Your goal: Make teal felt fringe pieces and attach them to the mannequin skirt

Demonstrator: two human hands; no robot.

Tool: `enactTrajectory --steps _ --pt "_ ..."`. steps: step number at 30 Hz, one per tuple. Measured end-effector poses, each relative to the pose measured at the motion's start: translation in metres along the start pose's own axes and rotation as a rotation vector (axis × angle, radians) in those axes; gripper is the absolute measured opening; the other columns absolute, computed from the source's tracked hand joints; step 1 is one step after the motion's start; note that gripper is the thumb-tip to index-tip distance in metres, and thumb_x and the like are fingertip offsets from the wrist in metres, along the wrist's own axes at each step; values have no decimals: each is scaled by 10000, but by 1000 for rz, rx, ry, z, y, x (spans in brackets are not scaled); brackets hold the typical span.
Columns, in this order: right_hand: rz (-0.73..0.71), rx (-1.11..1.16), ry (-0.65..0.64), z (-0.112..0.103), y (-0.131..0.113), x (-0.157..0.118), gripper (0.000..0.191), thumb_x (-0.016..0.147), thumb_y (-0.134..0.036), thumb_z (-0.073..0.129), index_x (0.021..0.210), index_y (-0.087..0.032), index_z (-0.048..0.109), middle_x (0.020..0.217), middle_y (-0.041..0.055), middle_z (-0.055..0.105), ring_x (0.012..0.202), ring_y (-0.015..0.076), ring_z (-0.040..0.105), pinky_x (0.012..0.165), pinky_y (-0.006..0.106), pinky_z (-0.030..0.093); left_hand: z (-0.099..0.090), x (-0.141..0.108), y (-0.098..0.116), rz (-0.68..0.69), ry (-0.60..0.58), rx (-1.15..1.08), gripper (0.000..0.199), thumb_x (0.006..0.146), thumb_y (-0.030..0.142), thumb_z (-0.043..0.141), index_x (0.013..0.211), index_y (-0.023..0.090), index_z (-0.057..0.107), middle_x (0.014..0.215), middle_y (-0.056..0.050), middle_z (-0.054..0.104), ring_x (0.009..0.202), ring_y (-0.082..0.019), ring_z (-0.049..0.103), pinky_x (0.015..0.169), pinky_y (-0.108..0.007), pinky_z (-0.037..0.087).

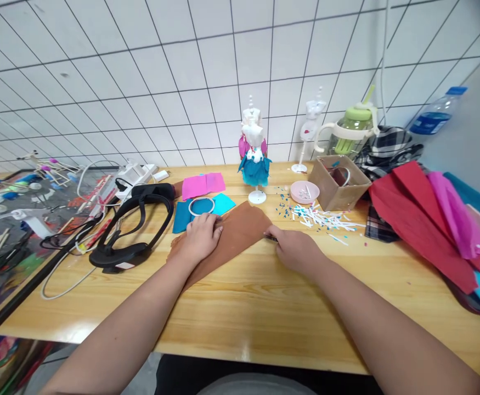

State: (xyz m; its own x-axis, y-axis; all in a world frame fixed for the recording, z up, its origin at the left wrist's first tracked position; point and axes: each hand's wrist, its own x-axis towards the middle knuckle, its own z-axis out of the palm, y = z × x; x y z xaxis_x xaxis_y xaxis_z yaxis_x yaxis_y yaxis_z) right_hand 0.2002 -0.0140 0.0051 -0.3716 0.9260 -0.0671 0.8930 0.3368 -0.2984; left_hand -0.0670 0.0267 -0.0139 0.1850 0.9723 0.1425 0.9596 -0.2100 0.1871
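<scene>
A folded sheet of brown crepe-like paper (pixel 240 225) lies slanted on the wooden table in front of me. My left hand (pixel 202 236) rests flat on its left part, fingers stretched forward, pressing it down. At the sheet's right corner, my right hand (pixel 299 249) is closed around a small dark tool (pixel 270 237), mostly hidden by the fingers, so its kind is unclear. Just beyond my left fingertips is a white ring (pixel 201 206) on teal paper (pixel 182 218). Bright blue paper (pixel 224 204) and pink paper (pixel 204 185) lie nearby.
A small dress form (pixel 255 159) in a teal skirt stands behind the sheet, another form (pixel 311 123) farther right. Paper scraps (pixel 322 216), a pink dish (pixel 304 192), a cardboard box (pixel 338 186) and a green-lidded jug (pixel 353 131) are right. A black headset (pixel 130 241) sits left, red paper (pixel 424 219) far right.
</scene>
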Motion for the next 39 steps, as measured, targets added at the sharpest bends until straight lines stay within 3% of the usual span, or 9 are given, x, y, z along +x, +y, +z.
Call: enactTrajectory --steps 5,10,15,19,23,25,30,33,39 --pt "234 2 73 -2 5 -2 202 835 -242 503 1027 -215 559 1002 108 689 874 277 649 647 321 384 6 -15 16 259 -72 -158 447 935 278 395 1381 271 374 1429 -76 407 1336 -241 339 1113 -449 277" --pt "382 73 37 2 6 0 478 816 -624 506 1005 -192 580 987 151 677 867 302 636 637 348 394 10 -19 16 289 -64 -239 568 917 262 430 1459 239 261 1527 -112 282 1423 -260 207 1161 -508 174" --pt "288 172 37 11 2 6 239 812 -425 582 880 -196 590 947 97 676 845 236 609 636 301 367 0 -8 6 361 -11 -356 448 940 223 348 1382 229 422 1454 -93 414 1383 -214 304 1157 -438 224" --pt "143 520 110 5 12 6 182 784 -353 594 867 -195 561 858 24 645 785 188 570 657 279 392 -21 -1 -18 206 122 -526 484 876 396 533 1311 187 504 1393 -133 485 1337 -276 374 1136 -467 238" --pt "-30 697 167 -11 23 -1 315 739 -342 656 981 -221 494 915 -2 613 806 182 558 698 283 413 -41 -5 -38 247 -511 -908 693 815 571 565 1389 208 429 1356 -146 543 1281 -307 469 1035 -432 384" --pt "-32 682 152 -18 25 -6 335 746 -330 653 1005 -240 460 883 -14 606 756 173 551 670 275 404 -49 -9 -38 261 -670 -914 768 757 582 637 1395 209 429 1269 -137 607 1204 -309 536 968 -388 437" --pt "-28 681 176 -25 26 -13 393 776 -328 617 1123 -269 442 811 -25 598 703 177 544 647 274 397 -58 -20 -14 380 -823 -721 671 646 466 780 1252 255 584 1195 -45 659 1084 -288 596 850 -297 484" --pt "8 665 172 -24 26 -10 409 789 -352 597 1168 -276 462 717 -35 586 658 188 530 634 285 389 -52 -21 -3 297 -847 -696 378 745 473 692 1037 233 689 1039 -6 720 942 -245 655 764 -270 503" --pt "20 669 180 -22 22 -8 441 805 -310 571 1229 -274 455 664 -37 574 624 185 521 631 296 392 -45 -18 -6 236 -1025 -836 384 829 529 581 890 179 727 842 -27 747 732 -201 671 643 -256 505"
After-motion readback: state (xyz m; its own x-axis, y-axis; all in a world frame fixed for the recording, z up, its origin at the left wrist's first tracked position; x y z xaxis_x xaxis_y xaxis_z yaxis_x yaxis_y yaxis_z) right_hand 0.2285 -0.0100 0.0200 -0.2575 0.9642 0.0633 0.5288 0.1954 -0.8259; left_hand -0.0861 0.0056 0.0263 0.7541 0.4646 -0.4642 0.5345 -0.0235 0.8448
